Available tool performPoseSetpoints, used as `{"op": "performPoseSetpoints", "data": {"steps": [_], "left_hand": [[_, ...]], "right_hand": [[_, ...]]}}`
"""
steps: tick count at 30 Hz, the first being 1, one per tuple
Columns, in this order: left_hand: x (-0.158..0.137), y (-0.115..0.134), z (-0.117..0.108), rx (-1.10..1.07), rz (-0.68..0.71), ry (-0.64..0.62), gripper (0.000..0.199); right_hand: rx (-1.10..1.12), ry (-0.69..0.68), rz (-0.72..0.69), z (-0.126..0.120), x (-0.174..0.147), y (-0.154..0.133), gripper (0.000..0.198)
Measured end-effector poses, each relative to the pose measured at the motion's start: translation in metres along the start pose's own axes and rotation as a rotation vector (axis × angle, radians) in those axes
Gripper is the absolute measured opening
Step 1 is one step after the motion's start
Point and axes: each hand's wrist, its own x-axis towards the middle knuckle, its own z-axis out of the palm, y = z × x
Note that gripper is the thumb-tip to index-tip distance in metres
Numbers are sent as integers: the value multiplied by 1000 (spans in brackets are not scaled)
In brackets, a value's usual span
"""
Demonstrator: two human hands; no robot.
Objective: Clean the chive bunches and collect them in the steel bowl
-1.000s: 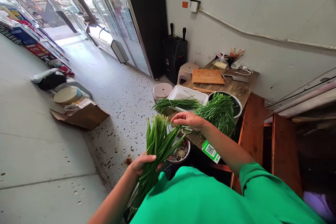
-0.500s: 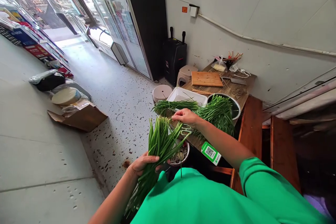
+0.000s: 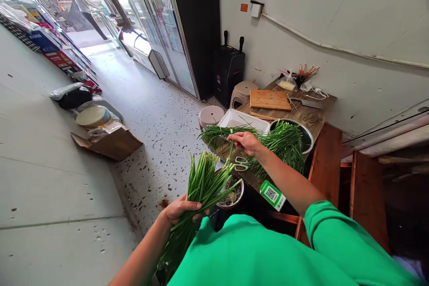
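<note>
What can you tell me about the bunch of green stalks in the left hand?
The bunch is long, slender, leafy-looking stalks, with pale ends uppermost, fanned loosely and uneven. The left hand grips it around the middle; darker green lengths hang below, beside the green shirt. A thin stalk pinched by the right hand meets its upper right edge; whether it is loose is unclear.

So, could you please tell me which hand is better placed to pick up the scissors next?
Probably the right hand: it is much nearer the scissors, and its fingers seem to pinch only a stalk or so. The left hand is farther away and wrapped around a thick green bunch.
</note>
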Motion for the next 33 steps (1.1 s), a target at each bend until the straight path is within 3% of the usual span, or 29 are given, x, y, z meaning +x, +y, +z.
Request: {"op": "performPoseSetpoints", "data": {"steps": [1, 3, 5, 7, 10, 15, 20, 28, 33], "left_hand": [[-1, -2, -1, 5, -10, 6, 30], [-3, -5, -3, 3, -19, 22, 31], [-1, -7, -3, -8, -17, 32, 31], [1, -7, -2, -7, -14, 26, 30], [5, -7, 1, -2, -16, 18, 25], [4, -5, -2, -5, -18, 58, 25], [5, -5, -8, 3, -15, 79, 24], [8, 2, 3, 12, -43, 44, 25], [8, 2, 5, -3, -42, 39, 25]], "right_hand": [[31, 0, 14, -4, 0, -1, 39], [-28, -126, 36, -4, -3, -2, 39], [-179, -274, 38, 5, -8, 2, 36], [-302, -333, 17, 19, -12, 8, 31], [-301, -316, 24, 29, -8, 18, 21], [-200, -61, 21, 10, -5, 20, 19], [-339, -217, -66, 13, -12, 21, 27], [-451, -161, 33, 29, -7, 35, 11], [-447, -269, -43, 23, -15, 31, 19]]}}
